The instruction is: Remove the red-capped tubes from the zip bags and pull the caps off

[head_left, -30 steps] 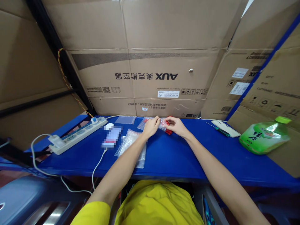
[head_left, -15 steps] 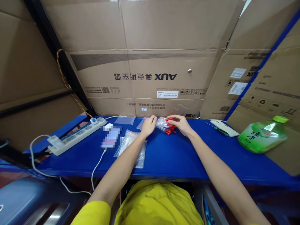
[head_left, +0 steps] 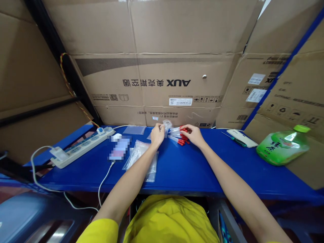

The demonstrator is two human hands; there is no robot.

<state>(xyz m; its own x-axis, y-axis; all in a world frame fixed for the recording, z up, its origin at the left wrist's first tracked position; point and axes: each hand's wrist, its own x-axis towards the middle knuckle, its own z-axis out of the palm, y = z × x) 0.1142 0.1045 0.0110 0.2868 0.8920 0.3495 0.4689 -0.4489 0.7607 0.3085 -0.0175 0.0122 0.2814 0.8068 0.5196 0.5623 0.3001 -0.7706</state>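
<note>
My left hand (head_left: 157,135) is closed in a pinch on the edge of a clear plastic bag (head_left: 167,125), which is crumpled and stands up near the back of the blue table. Just right of the bag lies a bundle of thin clear sticks with red ends (head_left: 181,142), fanned out on the tabletop. Around the red ends of some of these sticks, the fingers of my right hand (head_left: 194,135) are closed. Whether the sticks' left tips are inside the bag cannot be made out.
Flat clear bags (head_left: 141,158) lie left of centre, with another clear sheet (head_left: 134,130) behind. Left are a phone (head_left: 120,148) and a power strip (head_left: 83,146). Right are a screwdriver (head_left: 239,142), a white flat object (head_left: 244,137) and a green bottle (head_left: 282,146). Cardboard (head_left: 157,40) walls the back.
My left hand has shifted slightly left, and the bag beside it now bulges upward, off the sticks. The right hand has moved a little, staying at the red ends.
</note>
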